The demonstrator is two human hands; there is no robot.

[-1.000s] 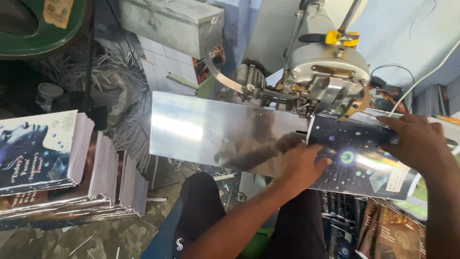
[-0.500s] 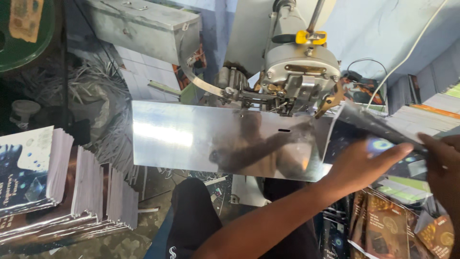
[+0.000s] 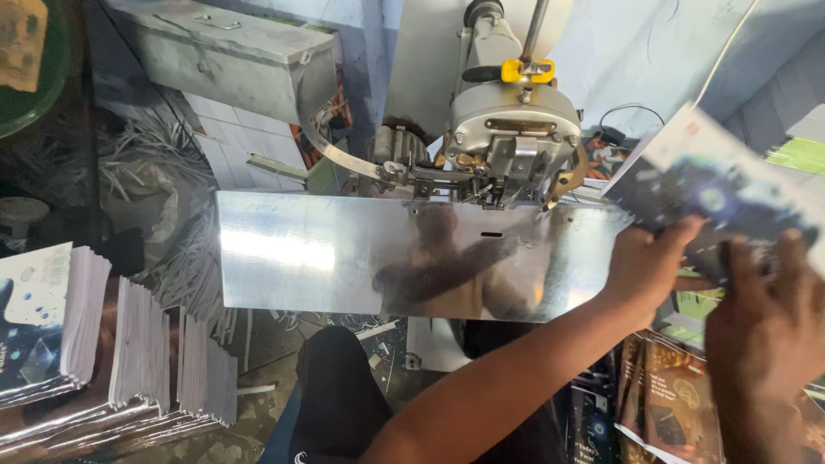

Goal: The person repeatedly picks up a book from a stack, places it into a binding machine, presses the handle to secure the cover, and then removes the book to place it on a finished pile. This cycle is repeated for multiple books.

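A: Start with what's closest. What do the hands have?

B: The right hand point(image 3: 765, 326), nearest the camera at the lower right, is curled over the near edge of a dark printed booklet point(image 3: 722, 193). The left hand point(image 3: 649, 262) reaches across from below, its fingers closed on the booklet's left edge. Both grip it, and it hangs in the air, tilted, just off the right end of the shiny metal plate point(image 3: 412, 253).

A: So it isn't on the plate?

B: No, it's clear of it, out to the right. More printed covers point(image 3: 675, 399) lie under the hands, low on the right.

A: And on the other side?

B: Stacks of bound booklets point(image 3: 112, 344) sit fanned at lower left, well apart from the hands. Beyond the plate stands the stitching machine head point(image 3: 514, 129), with a grey metal box point(image 3: 228, 56) farther back on the left.

A: What could go wrong here?

B: I'd judge the booklet could slip or bend, since it is held only by its edges and looks blurred with movement. Its loose pages might catch the plate's corner. And the left forearm lies right in front of the machine head, so fingers straying near the stitching point would be the worse risk.
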